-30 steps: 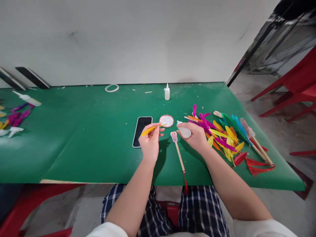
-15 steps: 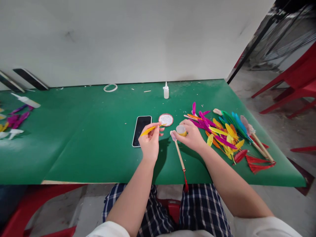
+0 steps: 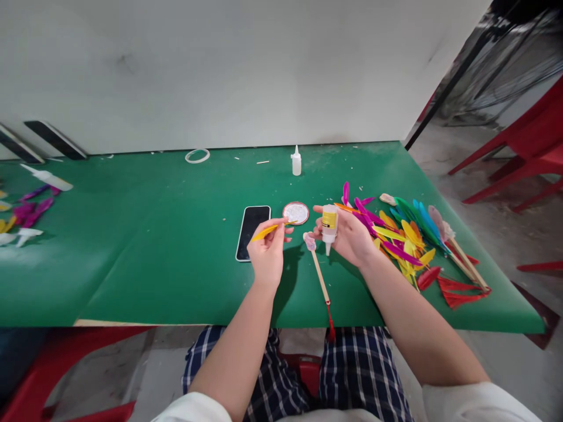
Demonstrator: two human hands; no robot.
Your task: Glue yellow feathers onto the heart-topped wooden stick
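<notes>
My left hand [image 3: 267, 251] pinches a yellow feather [image 3: 264, 232] by its quill, the quill tip pointing toward a small round white disc [image 3: 295, 213] on the green table [image 3: 153, 246]. My right hand [image 3: 349, 235] grips a small glue bottle [image 3: 328, 224] with a yellow label, turned upside down so its nozzle points at the table. Just left of that nozzle lies a wooden stick [image 3: 320, 275] with a pale head and a red tassel hanging over the near edge.
A black phone [image 3: 253, 232] lies left of the disc. A heap of coloured feathers [image 3: 396, 234] and more tasselled sticks [image 3: 461, 264] fill the right side. Another glue bottle [image 3: 296, 162] and a white ring [image 3: 197, 156] stand at the back; more feathers [image 3: 26, 214] far left. Red chairs [image 3: 523, 152] right.
My right hand has lifted the glue bottle and turned it over, from lying sideways to nozzle down. My left hand has kept still with the yellow feather.
</notes>
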